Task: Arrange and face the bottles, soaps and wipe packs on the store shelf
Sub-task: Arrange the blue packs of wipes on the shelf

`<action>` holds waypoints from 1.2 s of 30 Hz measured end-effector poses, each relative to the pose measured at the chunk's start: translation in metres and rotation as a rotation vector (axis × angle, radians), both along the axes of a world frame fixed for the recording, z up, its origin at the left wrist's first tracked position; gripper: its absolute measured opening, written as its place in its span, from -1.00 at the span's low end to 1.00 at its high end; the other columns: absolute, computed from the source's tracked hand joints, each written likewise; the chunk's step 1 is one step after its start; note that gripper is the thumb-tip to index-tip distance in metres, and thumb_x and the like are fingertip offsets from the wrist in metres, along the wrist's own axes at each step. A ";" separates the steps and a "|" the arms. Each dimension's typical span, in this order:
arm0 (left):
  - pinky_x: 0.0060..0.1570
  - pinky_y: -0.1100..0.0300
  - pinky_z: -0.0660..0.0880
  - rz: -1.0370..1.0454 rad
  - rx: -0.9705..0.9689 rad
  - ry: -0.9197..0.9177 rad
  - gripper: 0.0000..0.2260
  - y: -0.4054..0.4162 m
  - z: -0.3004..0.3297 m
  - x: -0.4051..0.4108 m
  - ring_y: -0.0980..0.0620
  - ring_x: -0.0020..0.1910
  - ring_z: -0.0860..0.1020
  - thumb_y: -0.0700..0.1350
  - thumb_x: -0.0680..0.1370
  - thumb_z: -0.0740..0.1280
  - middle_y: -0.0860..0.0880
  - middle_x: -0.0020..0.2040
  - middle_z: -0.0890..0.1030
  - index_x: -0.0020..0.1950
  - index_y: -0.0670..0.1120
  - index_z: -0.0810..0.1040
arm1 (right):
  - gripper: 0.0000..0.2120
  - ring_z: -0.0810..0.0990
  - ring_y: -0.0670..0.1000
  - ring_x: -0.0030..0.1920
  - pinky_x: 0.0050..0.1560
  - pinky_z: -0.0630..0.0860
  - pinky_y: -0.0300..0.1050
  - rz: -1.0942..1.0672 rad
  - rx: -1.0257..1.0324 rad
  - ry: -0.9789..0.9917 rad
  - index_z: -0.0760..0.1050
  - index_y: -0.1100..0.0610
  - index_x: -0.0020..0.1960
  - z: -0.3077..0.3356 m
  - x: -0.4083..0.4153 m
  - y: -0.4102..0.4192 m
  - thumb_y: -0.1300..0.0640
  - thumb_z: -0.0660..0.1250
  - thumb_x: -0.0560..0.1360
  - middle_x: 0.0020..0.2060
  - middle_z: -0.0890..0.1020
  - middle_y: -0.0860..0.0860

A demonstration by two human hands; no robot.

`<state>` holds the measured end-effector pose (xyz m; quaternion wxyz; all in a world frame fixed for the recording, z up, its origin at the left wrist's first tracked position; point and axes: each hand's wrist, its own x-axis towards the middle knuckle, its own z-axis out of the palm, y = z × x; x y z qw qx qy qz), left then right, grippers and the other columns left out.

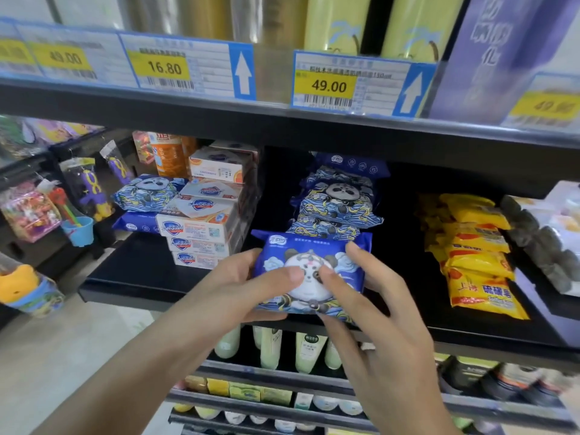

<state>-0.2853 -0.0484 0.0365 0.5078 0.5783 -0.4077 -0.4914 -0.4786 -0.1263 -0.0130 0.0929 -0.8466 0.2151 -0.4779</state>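
A blue wipe pack with a panda print [309, 246] is at the front edge of the black middle shelf [135, 277]. My left hand [241, 284] grips its left end, thumb across the panda face. My right hand [370, 296] holds its right end, thumb on the front and fingers round the side. Behind it stands a stack of matching panda wipe packs [339, 199]. To the left, stacked white soap boxes [201, 227] sit beside two more wipe packs [144, 196]. Pale bottles [270, 346] stand on the shelf below.
Yellow soap packs [477, 255] are piled on the right of the shelf, with dark scrubbers [539, 246] beyond. Price labels [329, 83] line the upper shelf edge under tall yellow rolls [335, 23]. Toys [84, 189] hang at the left. More small packs fill the lower shelves.
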 end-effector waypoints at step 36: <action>0.20 0.22 0.54 0.069 -0.324 -0.381 -0.38 0.038 -0.022 0.028 0.07 0.21 0.62 -0.31 0.41 0.59 0.11 0.21 0.65 0.28 0.27 0.57 | -0.72 0.73 0.11 -0.14 -0.09 0.68 -0.09 0.318 1.385 -0.231 0.72 -0.10 0.02 0.040 0.023 0.026 -0.06 0.51 0.32 0.01 0.74 0.11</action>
